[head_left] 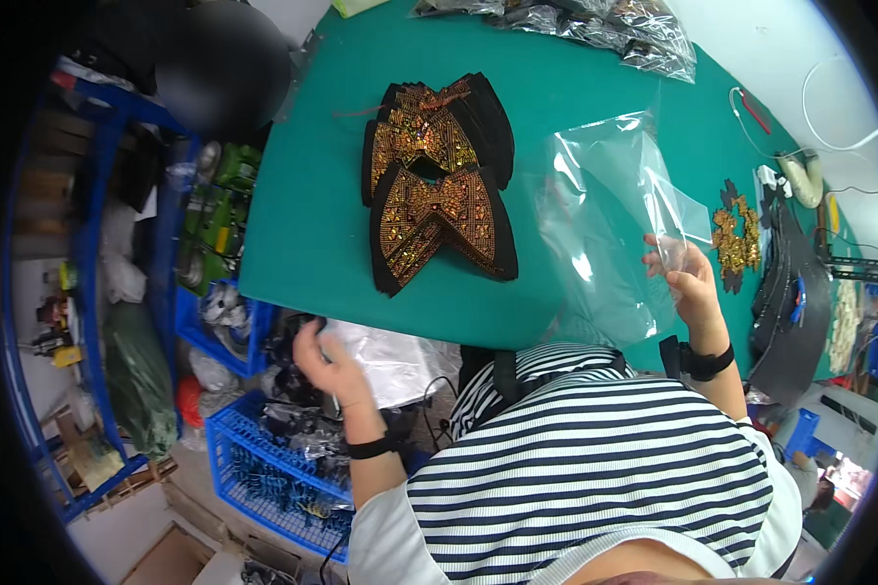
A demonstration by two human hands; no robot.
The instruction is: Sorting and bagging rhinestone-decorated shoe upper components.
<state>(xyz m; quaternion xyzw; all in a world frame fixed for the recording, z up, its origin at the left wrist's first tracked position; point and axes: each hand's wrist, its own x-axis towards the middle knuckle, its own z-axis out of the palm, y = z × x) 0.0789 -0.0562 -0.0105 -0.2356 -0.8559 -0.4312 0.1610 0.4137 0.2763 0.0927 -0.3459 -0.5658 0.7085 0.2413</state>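
Clear bag (595, 229): spread on the green table (302, 234), left of the right hand (691, 283), its long axis running away from the person and its near end by the table's front edge.
Right hand: at the bag's right edge, fingers bent and parted from the thumb, film crossing the fingers; whether they pinch it firmly, one cannot tell.
Left hand: blurred, fingers half curled around nothing, off the table's front edge above a silvery sheet (390, 366).
Front stack (444, 210): black, bow-patterned sequined pieces, notch toward the person, left of the bag and apart from it; the left hand is the nearer of the two, with the stack ahead and to its right.
Rear stack (424, 136): more such pieces, just beyond the front ones and touching them.
Gold pieces (737, 239): beyond the right hand, on its right.
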